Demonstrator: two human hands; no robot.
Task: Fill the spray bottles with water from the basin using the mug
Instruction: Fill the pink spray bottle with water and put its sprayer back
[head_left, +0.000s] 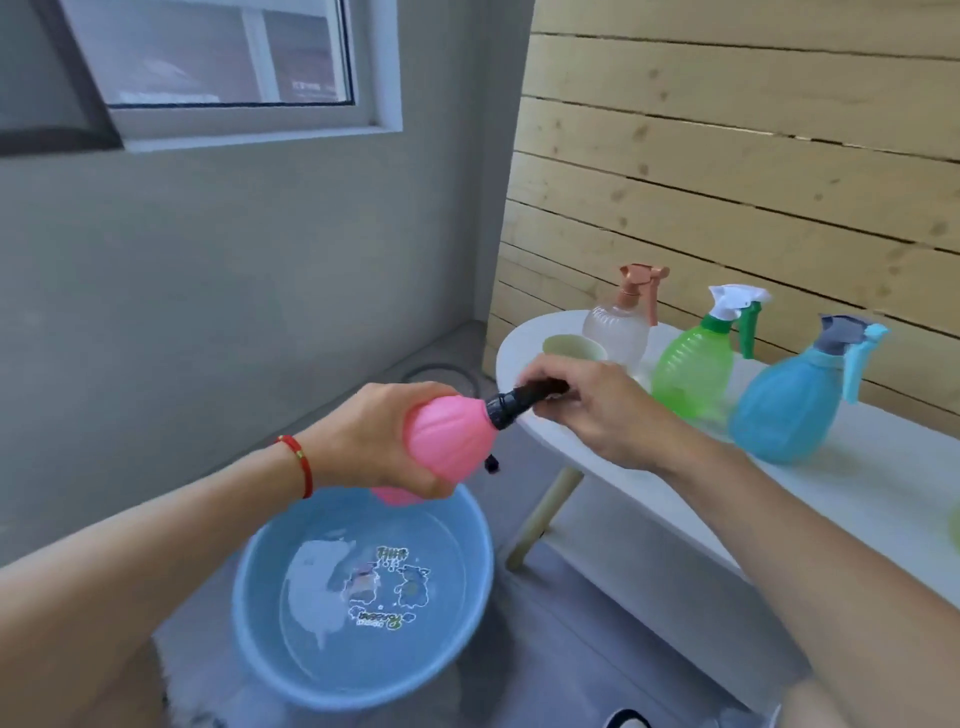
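Over the blue basin (363, 613) on the floor, the left hand (379, 441) was wrapped around the belly of the pink spray bottle (449, 441), holding it tipped almost sideways with the neck pointing right. The right hand (587, 410) had its fingers curled round the black sprayer head (524, 397) at the neck, so my guess is the top was being twisted, though I couldn't tell if it was coming off or going back on. The basin had water in it, with a cartoon print showing through the bottom.

Up on the white table (857, 467) the pale mug (574, 348) sat untouched just behind the right hand. Beside it stood the clear bottle with a copper-coloured top (621, 327), then the green bottle (696, 364) and the blue bottle (789, 405), all capped. How full any of them were I honestly couldn't make out, so progress was hard to call. Judging by the idle mug, no pouring was underway.
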